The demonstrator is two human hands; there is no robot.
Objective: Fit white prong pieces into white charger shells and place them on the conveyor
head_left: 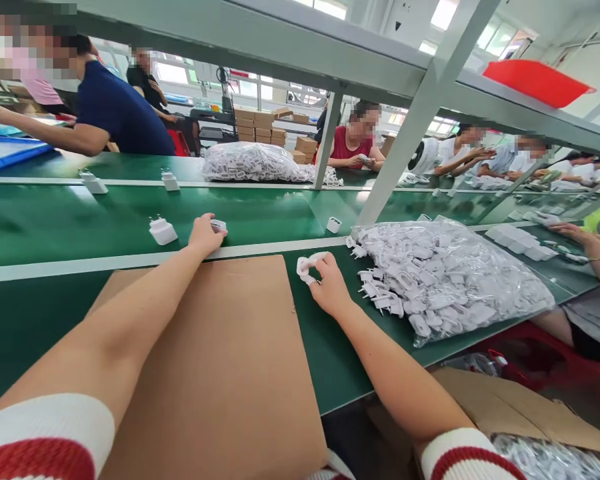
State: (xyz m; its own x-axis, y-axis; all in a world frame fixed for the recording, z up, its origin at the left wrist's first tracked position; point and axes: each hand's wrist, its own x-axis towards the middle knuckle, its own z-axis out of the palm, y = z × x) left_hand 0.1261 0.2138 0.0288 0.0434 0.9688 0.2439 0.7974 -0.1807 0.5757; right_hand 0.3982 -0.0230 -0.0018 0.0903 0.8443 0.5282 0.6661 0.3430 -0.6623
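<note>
My left hand (206, 237) reaches over the green belt, its fingers around a white charger housing (219, 225) with an open end. My right hand (331, 285) is above the green table beside the cardboard, pinching a white plastic plug piece (303, 268); its exact shape is partly covered by my fingers. To the left of my left hand a white two-pin charger (163, 231) lies on the belt. Another white charger housing (334, 225) sits on the belt beyond my right hand. A clear bag of white plug pieces (450, 273) lies right of my right hand, with several pieces spilling out.
A brown cardboard sheet (220, 360) lies in front of me under my left forearm. Slanting metal posts (405, 127) stand beyond the bag. More chargers (94, 182) and another bag (253, 162) are across the belt. A co-worker's hand (575, 233) is at far right.
</note>
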